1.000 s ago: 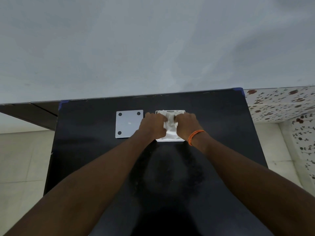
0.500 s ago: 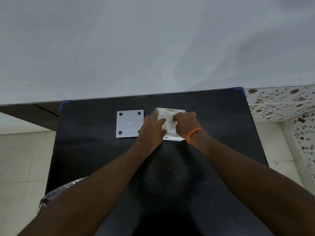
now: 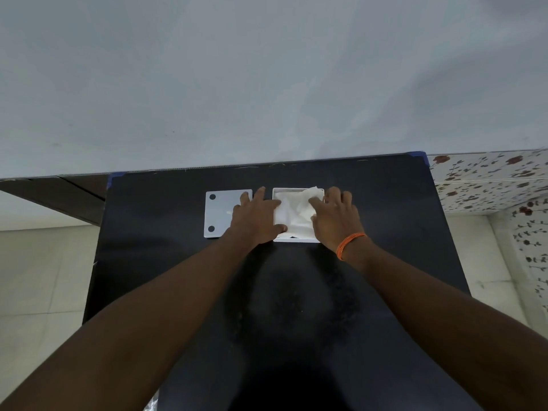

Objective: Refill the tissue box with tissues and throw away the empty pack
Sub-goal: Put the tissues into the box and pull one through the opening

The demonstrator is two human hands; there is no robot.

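Observation:
A white open tissue box point(image 3: 289, 190) stands at the far middle of the black table point(image 3: 296, 307). Crumpled white tissues point(image 3: 293, 212) fill it, and one corner sticks up at the far right rim. My left hand point(image 3: 255, 219) lies flat with spread fingers over the box's left edge, thumb on the tissues. My right hand point(image 3: 335, 218), with an orange band at the wrist, lies spread over the right edge, its inner fingers pressing the tissues. A flat white plate point(image 3: 221, 213) with black dots lies just left of the box, partly under my left fingers.
A grey wall point(image 3: 267, 84) rises right behind the table's far edge. A floral-tiled ledge point(image 3: 489, 179) lies to the right and pale floor tiles point(image 3: 44, 277) to the left. A bit of shiny plastic point(image 3: 151, 406) peeks out at the bottom edge.
Both hands were bunched together over the tissues in the middle of the box. They have spread apart to its left and right edges, fingers flattened, leaving the tissues uncovered in the box.

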